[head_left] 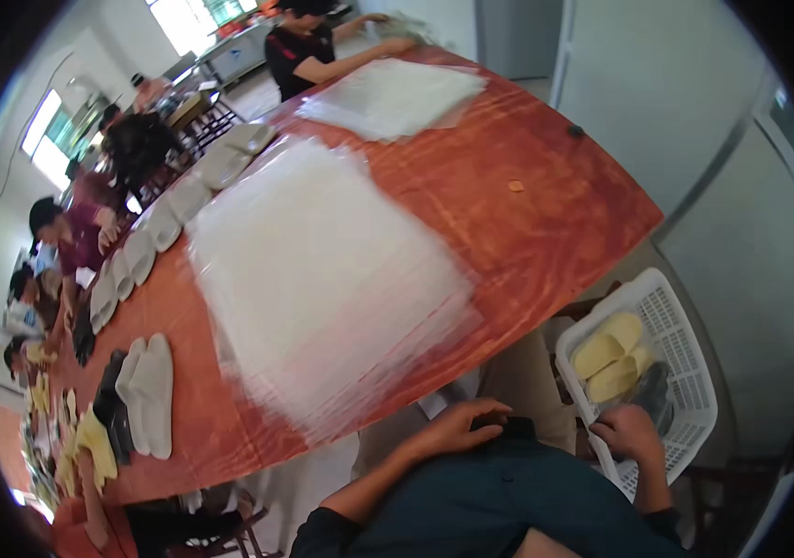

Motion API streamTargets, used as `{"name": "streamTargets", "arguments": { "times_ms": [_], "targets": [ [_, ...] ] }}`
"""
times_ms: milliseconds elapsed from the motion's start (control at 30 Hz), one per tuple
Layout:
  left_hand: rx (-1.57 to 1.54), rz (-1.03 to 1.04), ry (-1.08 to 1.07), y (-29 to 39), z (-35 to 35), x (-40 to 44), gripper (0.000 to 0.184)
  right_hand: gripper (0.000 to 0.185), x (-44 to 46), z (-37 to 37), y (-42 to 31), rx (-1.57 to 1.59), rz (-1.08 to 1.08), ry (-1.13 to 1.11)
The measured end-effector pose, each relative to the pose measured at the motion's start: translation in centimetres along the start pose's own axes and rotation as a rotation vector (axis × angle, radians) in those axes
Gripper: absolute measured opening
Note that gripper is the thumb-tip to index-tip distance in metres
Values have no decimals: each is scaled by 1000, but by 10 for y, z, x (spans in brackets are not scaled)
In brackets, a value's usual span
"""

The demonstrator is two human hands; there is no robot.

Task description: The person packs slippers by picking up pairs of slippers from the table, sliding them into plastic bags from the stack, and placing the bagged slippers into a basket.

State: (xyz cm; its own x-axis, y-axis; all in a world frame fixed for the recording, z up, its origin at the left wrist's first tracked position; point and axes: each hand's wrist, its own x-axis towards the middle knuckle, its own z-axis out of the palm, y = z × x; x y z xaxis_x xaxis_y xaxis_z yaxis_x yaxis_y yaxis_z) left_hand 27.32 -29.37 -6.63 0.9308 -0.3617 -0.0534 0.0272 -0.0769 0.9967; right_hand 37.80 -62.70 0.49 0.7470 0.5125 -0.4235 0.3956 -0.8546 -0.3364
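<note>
My left hand (467, 425) is low in front of my body, just off the table edge, its fingers curled against something dark at my lap that is hard to make out. My right hand (629, 432) is at the near rim of a white plastic basket (692, 363), its fingers bent; what they hold, if anything, is hidden. Inside the basket lie yellow slippers (613, 358) and a dark grey slipper (654, 395) in clear plastic. A large stack of clear plastic bags (313, 270) covers the middle of the red-brown table (518, 237).
Another stack of bags (397, 93) lies at the far end, near a person in black (299, 51). White slippers (148, 395), dark slippers (113, 409) and yellow slippers (94, 442) stand at the left. Several co-workers sit along the left side. A wall is at the right.
</note>
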Motion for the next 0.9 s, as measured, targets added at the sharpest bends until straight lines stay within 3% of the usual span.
{"name": "streamTargets", "arguments": {
  "times_ms": [67,133,200,333,467,533,600,633,667,733,867,900],
  "targets": [
    [-4,-25,18,13,-5,-12,39,22,21,-21,-37,-4,-130,44],
    [-6,-59,47,29,-13,-30,40,25,47,-38,-78,185,-472,316],
    [16,-36,84,48,-25,-55,42,30,68,-52,-127,435,-589,398],
    [-103,39,203,90,-42,-126,41,32,104,-69,-208,522,-802,465],
    [-58,200,628,117,-56,-208,28,29,148,-61,-274,538,-1012,506],
    [138,156,1128,126,-66,-238,23,29,171,-55,-296,508,-1052,490],
    [415,-50,1633,117,-98,-263,25,29,196,-41,-312,301,-1111,631],
    [692,-126,1724,106,-118,-283,26,29,206,-29,-315,305,-1125,628],
    [974,-207,1796,95,-139,-303,28,30,217,-17,-315,273,-1103,612],
    [1512,-188,1728,81,-181,-334,30,31,225,-9,-314,244,-1088,591],
    [1792,-340,1718,51,-252,-369,34,31,227,-8,-308,240,-1123,580],
    [1504,-481,1708,42,-267,-377,31,30,227,-9,-308,243,-1128,565]
  ]
}}
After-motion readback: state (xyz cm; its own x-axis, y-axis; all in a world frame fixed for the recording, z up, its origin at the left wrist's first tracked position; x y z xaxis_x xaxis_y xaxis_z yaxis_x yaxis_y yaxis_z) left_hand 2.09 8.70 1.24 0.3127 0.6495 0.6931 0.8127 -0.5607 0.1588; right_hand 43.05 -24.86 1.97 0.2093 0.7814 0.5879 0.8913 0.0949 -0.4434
